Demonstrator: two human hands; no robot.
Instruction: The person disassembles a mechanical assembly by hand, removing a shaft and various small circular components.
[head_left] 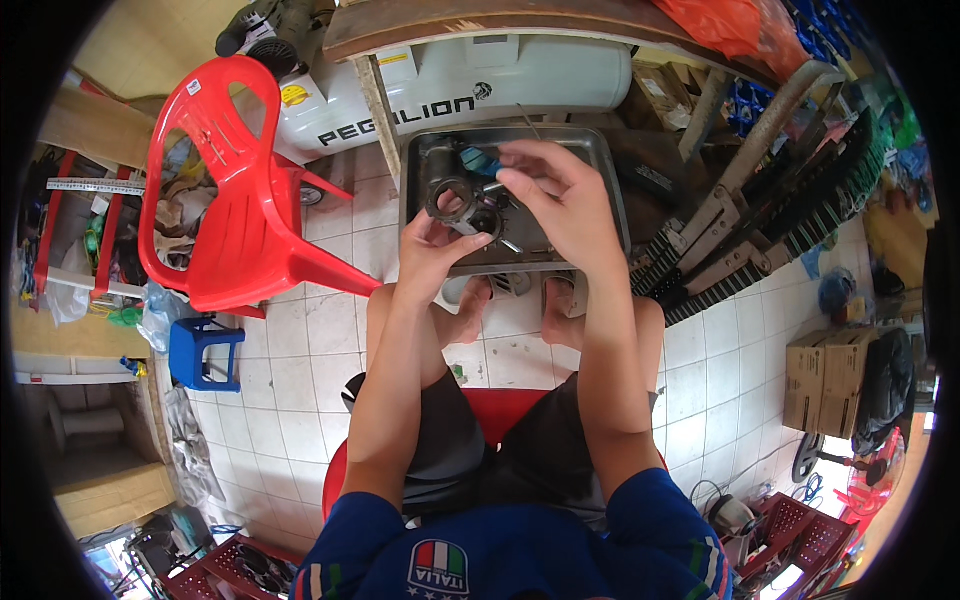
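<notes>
My left hand (pixel 428 255) is closed around a dark metal housing (pixel 452 203) with a round ring-shaped opening, held over the near left part of a metal tray (pixel 612 195). A smaller round metal part (pixel 486 222) sits against the housing's right side, and a short shiny pin (pixel 511 246) sticks out below it. My right hand (pixel 562 200) is just right of the housing, thumb and fingers drawn together near a small silver metal piece. Whatever lies between those fingertips is mostly hidden. Behind them, something blue (pixel 478 160) lies in the tray.
A red plastic chair (pixel 235 235) and a blue stool (pixel 206 355) stand at left. Beyond the tray, a large grey compressor tank (pixel 450 90) lies under a wooden bench (pixel 500 22). Long dark toothed parts (pixel 735 225) lean at right. Cardboard boxes (pixel 828 380) stand farther right.
</notes>
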